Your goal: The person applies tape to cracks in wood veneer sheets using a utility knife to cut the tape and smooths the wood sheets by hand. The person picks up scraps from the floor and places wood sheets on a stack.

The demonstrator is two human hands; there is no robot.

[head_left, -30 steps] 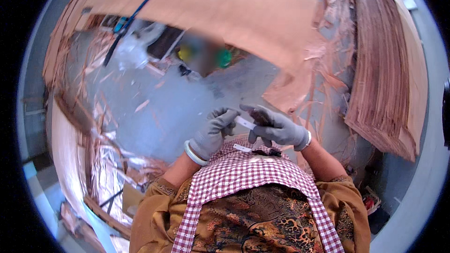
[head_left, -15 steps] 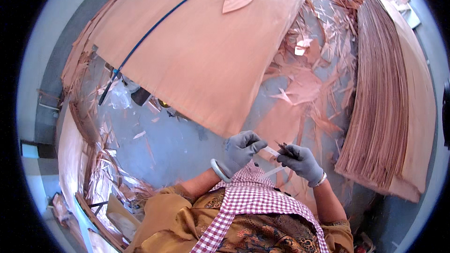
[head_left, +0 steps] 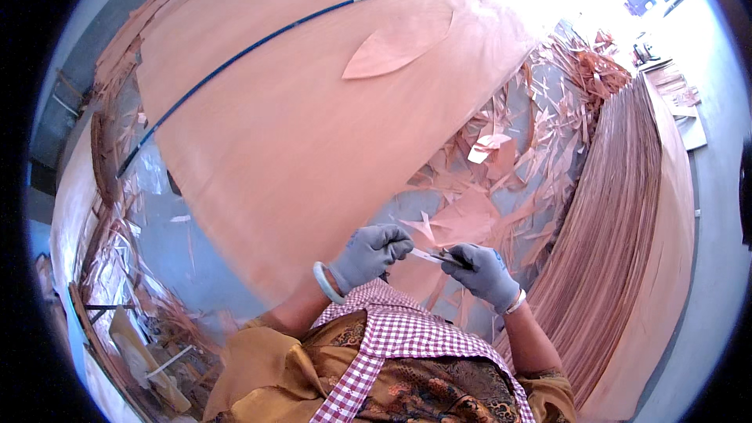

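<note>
Between my two grey-gloved hands a narrow white strip (head_left: 424, 255), perhaps tape, is stretched in front of my checked apron. The fingers of my left hand (head_left: 371, 253) are closed on one end of it. My right hand (head_left: 481, 273) grips the other end together with a small dark tool (head_left: 450, 259), whose kind I cannot make out. Just beyond my hands lies a large thin sheet of pinkish wood veneer (head_left: 313, 164). A loose pointed piece of veneer (head_left: 399, 47) rests on it, and a long thin blue rod (head_left: 235, 64) lies across it.
On the right stands a tall stack of veneer sheets (head_left: 603, 243), its layered edges facing me. Torn veneer scraps (head_left: 470, 215) litter the grey floor between stack and sheet. More scraps and wooden boards (head_left: 149, 352) lie at the lower left.
My view has turned, so the veneer sheet and stack sit lower. Both hands appear slightly further left, still holding the strip. Its loose hanging length no longer shows.
</note>
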